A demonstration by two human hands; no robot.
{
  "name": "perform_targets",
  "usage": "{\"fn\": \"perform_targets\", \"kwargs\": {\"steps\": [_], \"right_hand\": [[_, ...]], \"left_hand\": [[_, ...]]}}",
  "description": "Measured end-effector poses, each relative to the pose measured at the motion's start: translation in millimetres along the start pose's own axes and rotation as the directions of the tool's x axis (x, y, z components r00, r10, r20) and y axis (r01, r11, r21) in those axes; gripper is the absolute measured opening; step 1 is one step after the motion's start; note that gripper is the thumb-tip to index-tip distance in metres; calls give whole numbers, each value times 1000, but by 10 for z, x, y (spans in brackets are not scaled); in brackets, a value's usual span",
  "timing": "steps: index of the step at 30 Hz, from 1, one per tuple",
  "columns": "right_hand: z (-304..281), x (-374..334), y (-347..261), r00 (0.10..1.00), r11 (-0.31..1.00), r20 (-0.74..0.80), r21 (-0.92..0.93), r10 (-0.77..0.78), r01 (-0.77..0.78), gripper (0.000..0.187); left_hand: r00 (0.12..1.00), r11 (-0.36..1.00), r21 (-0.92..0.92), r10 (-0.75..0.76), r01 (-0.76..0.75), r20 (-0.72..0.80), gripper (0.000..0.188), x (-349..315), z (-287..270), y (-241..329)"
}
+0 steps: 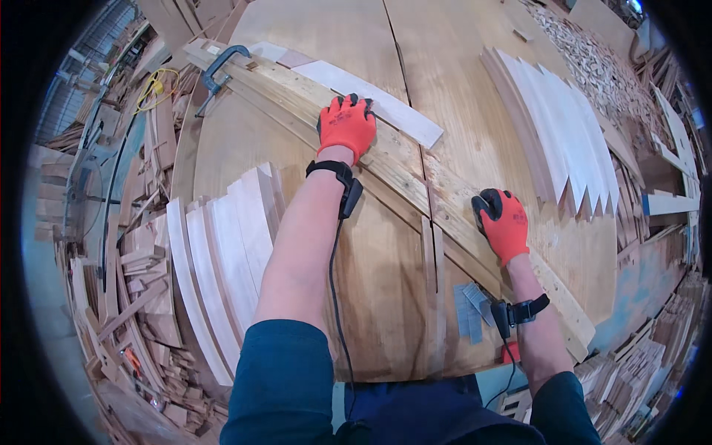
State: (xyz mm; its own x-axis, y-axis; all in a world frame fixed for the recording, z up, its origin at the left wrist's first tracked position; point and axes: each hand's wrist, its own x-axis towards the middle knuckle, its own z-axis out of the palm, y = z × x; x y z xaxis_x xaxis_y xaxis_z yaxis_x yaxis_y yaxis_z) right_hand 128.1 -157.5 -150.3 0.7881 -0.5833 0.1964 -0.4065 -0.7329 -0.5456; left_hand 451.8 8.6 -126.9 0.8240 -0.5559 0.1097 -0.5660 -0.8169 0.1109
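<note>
At the left of the frame a stack of curved wood slats [222,252] lies on the plywood table [371,297]. A clamp [220,67] grips the curved wooden form [415,178] in the upper left. The left hand [345,124], gloved red, presses flat on the form, fingers spread, holding nothing. Lower right, the right hand [504,222] curls over the form's edge. More slats [571,141] lie upper right.

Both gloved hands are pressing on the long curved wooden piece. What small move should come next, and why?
Probably slide the right hand a little further along the curved wooden piece toward its free near end. The far end is already held by a clamp, and the left hand presses flat near the middle, so the unclamped near end seems the least held part.
</note>
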Motion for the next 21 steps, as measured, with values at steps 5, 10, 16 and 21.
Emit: {"fn": "perform_targets", "kwargs": {"steps": [5,10,16,21], "right_hand": [[245,-127,87,997,998,-62,51,48,-44,25],[337,-182,74,994,997,-93,67,54,-48,24],[384,-232,45,991,991,-114,115,76,-63,25],[413,-248,121,988,989,-107,110,111,-99,28]], "left_hand": [[999,999,2,42,-42,-11,51,20,157,-31],[997,997,4,76,-76,-22,50,29,170,-25],[993,994,28,106,-105,-52,50,28,204,-66],[994,993,55,105,-104,-17,54,-12,122,-3]]}}
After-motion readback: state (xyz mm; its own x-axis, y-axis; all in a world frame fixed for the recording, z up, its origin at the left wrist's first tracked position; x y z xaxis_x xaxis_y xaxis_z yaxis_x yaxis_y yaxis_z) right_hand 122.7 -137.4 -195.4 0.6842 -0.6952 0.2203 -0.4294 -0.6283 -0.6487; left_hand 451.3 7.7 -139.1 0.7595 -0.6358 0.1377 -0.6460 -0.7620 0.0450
